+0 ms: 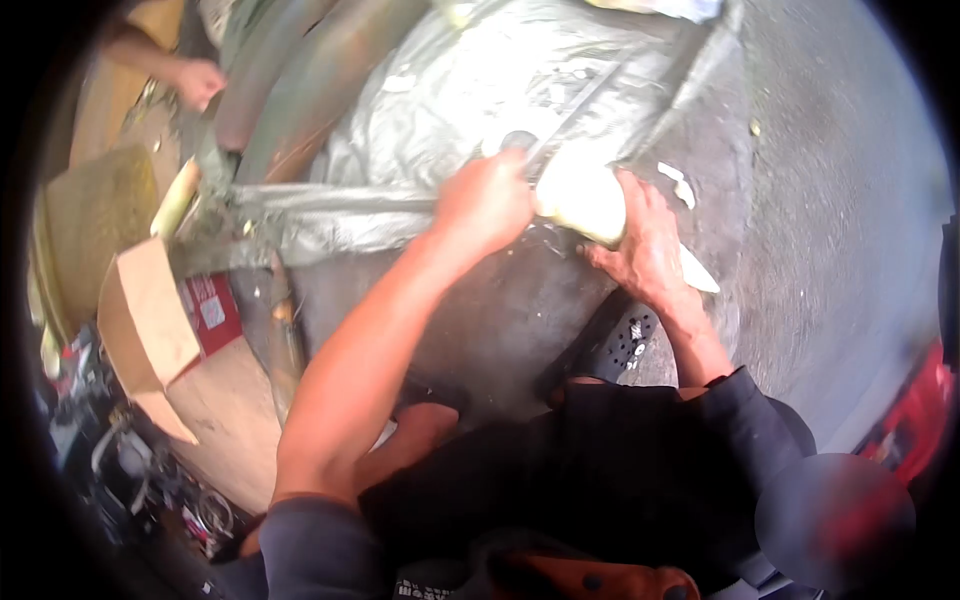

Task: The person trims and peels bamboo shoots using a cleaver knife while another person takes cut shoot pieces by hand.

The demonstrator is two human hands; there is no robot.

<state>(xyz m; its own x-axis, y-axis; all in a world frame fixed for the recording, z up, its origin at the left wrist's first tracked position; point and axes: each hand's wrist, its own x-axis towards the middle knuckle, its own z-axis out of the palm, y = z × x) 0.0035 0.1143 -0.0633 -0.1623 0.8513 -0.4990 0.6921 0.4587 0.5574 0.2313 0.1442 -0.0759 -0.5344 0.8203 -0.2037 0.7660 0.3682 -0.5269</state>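
My left hand [487, 203] is closed in a fist around what looks like the handle of a knife. Its long, narrow blade [582, 100] points away to the upper right over the plastic sheet. A thick, pale, peeled bamboo shoot [583, 197] lies close to the right of that fist, bright and partly washed out by glare. My right hand [650, 240] grips its right side, fingers over the top and thumb beneath. A pale pointed tip [700, 272] shows past my right wrist; whether it belongs to the same shoot is hidden.
A crumpled silvery plastic sheet [400, 115] covers the ground ahead. White scraps [677, 185] lie to the right. On the left are an opened cardboard box [150, 310] and another shoot [177, 198]. Another person's hand [200, 82] is at upper left. My shoe [632, 340] is below.
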